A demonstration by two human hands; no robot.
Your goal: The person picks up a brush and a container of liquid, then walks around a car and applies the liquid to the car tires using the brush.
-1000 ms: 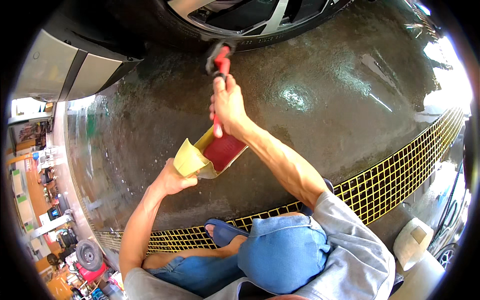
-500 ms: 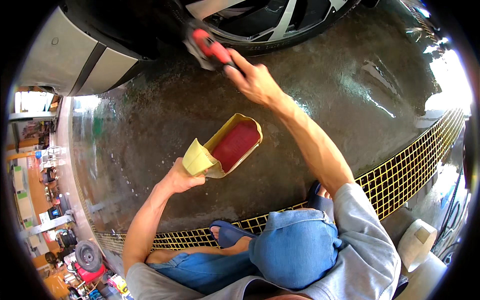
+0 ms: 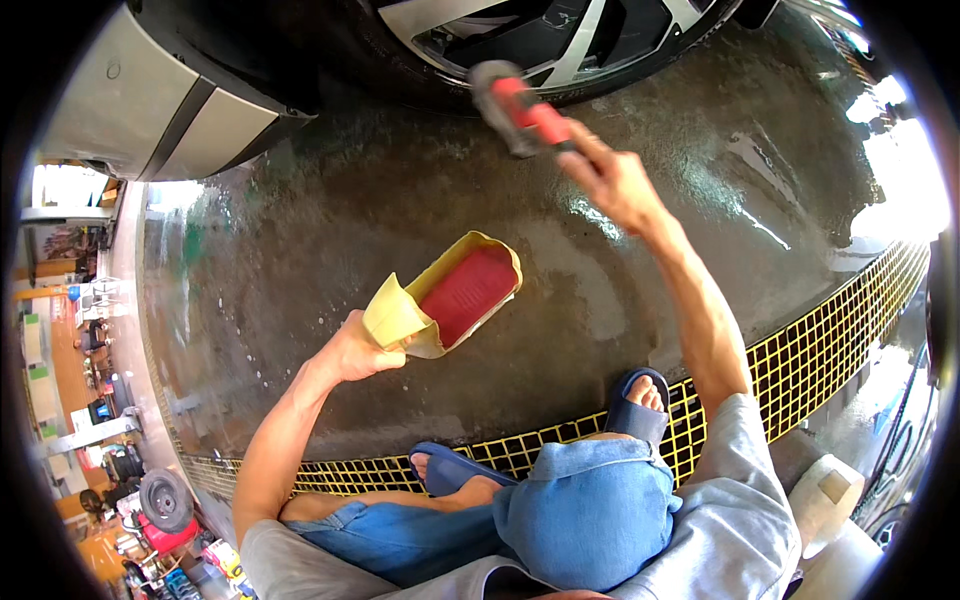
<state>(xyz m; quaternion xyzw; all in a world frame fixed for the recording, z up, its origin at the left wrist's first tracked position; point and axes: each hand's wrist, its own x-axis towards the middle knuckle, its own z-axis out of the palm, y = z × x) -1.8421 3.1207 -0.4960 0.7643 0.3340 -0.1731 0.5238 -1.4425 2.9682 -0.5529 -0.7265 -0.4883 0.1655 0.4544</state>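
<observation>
My left hand [image 3: 357, 350] is closed around one end of a yellow cut-open plastic jug [image 3: 390, 312], held tilted above the wet floor. Inside it the bottom looks red [image 3: 470, 288], perhaps a liquid; I cannot tell for sure. Out ahead, my right hand [image 3: 622, 192] grips a scrub brush [image 3: 540, 118] by its red and black handle. The brush's grey head, smeared by motion, is close to the lower edge of a black car tire [image 3: 400, 75]. Whether it touches the rubber, I cannot tell. The wheel's rim [image 3: 578, 45] has silver spokes.
A pale car body panel [image 3: 110, 100] is at upper left. Yellow-edged floor grating [image 3: 800, 350] curves past my sandals [image 3: 640, 405]. Shelves and a spare wheel [image 3: 166, 500] stand at far left, a pale rounded object [image 3: 828, 500] at lower right. The floor [image 3: 560, 330] is wet.
My right hand has swung to the right with the brush, along the underside of the tire. The left hand and the jug have hardly moved.
</observation>
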